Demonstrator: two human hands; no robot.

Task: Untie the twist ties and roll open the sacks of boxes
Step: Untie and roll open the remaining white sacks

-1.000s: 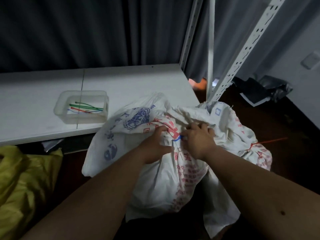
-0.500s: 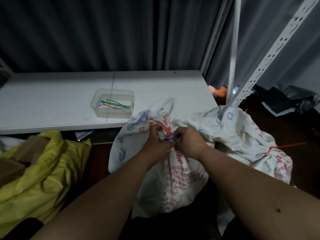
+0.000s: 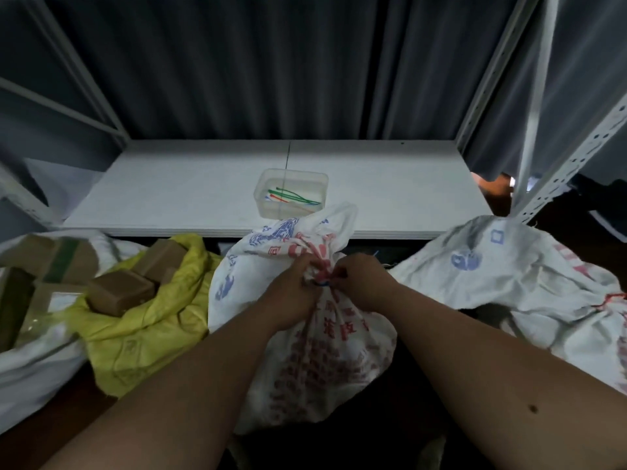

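A white sack (image 3: 325, 347) with red and blue print stands in front of me, its neck bunched and bound by a blue twist tie (image 3: 320, 283). My left hand (image 3: 294, 286) grips the gathered neck from the left. My right hand (image 3: 362, 279) pinches at the tie from the right. A second white sack (image 3: 529, 276) lies to the right, tied with a red tie (image 3: 614, 297). To the left, a yellow sack (image 3: 135, 320) lies rolled open with brown boxes (image 3: 120, 293) showing.
A white shelf board (image 3: 190, 195) lies beyond the sacks, bearing a clear plastic tub (image 3: 292, 174) with several coloured ties. Another open white sack with boxes (image 3: 37, 266) sits far left. Perforated rack posts (image 3: 573, 157) rise at the right, before a dark curtain.
The view has swung left, bringing the open yellow and white sacks of boxes into sight. Both hands stay at the tied neck, now bunched tighter and more upright.
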